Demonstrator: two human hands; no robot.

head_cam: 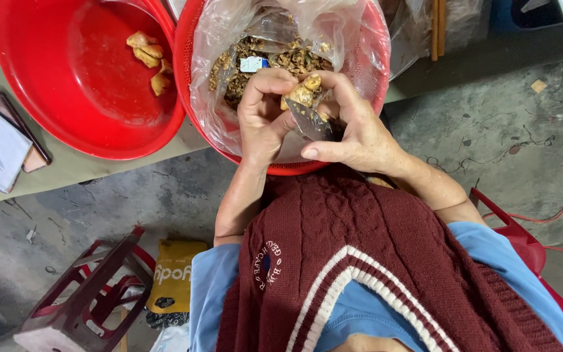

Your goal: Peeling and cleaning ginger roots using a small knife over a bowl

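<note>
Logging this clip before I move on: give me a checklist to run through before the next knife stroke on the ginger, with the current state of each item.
1. Left hand grips ginger: ok.
2. Right hand holds knife: ok.
3. Blade touching ginger: ok.
4. Left thumb clear of the edge: cannot tell, it lies right beside the blade.
5. Work held over lined basket, so peelings drop in: ok.
6. Bowl for peeled pieces within reach, alongside: ok.

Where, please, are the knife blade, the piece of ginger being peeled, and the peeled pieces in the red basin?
knife blade (307, 120), head view, on the flat of the blade.
piece of ginger (303, 92), head view, on its pale peeled middle.
peeled pieces (149, 58), head view, on the middle chunk.
</note>
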